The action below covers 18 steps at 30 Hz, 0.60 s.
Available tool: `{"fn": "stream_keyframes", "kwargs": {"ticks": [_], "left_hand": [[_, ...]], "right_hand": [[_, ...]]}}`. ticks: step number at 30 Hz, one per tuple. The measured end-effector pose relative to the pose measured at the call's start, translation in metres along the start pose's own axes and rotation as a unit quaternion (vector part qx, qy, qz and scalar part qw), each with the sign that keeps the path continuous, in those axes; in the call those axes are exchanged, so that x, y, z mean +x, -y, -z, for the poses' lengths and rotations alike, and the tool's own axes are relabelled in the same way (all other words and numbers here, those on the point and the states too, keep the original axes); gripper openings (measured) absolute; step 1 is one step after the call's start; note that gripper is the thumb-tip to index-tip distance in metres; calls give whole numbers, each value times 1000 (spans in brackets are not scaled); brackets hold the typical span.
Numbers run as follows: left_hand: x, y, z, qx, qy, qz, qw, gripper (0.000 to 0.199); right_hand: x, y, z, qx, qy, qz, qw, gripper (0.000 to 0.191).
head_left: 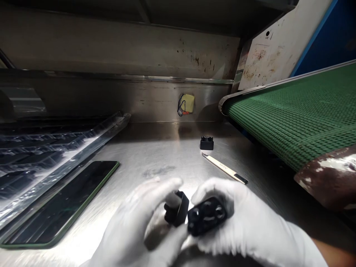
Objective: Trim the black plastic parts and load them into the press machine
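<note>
Gloved left hand (pixel 139 218) pinches a round black cap (pixel 177 212) while the gloved right hand (pixel 236 218) grips a black plastic block (pixel 206 216), the two parts touching above a steel table (pixel 144 155). A second block (pixel 207 143) and a knife (pixel 224 168) lie beyond, beside a green conveyor belt (pixel 300 115).

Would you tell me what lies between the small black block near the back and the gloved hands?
In the head view, a cream utility knife lies between the small black block and the right hand.
</note>
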<state>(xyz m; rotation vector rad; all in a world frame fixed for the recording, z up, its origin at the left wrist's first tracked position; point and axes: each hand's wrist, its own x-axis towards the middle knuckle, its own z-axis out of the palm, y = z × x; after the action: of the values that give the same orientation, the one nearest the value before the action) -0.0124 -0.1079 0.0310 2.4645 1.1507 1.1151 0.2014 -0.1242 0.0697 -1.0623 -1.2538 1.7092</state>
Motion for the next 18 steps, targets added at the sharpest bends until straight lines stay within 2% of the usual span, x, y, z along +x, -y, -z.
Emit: {"fn": "stream_keyframes", "kwargs": {"ticks": [3,5,7,9,11,14,18], "left_hand": [[9,3,-2,20,44,93,994,68],[15,4,-3,16,98,163,982,71],[20,4,-4,-18,146,198,969,67],[21,4,-4,-65,180,211,959,62],[23,3,-4,-104,199,222,949,61],[27,3,-6,-110,193,222,949,62],[32,11,-6,-123,188,211,951,64]], "right_hand": [[7,-8,13,-30,-76,-4,997,28],[14,-14,21,-98,-86,-13,991,25],[20,-17,29,-197,-80,-10,977,22],[25,-17,33,-272,-76,0,959,23],[26,-15,37,-296,-68,20,953,39],[26,-13,44,-310,-45,46,949,69],[38,-18,51,-324,-17,90,942,81]]}}
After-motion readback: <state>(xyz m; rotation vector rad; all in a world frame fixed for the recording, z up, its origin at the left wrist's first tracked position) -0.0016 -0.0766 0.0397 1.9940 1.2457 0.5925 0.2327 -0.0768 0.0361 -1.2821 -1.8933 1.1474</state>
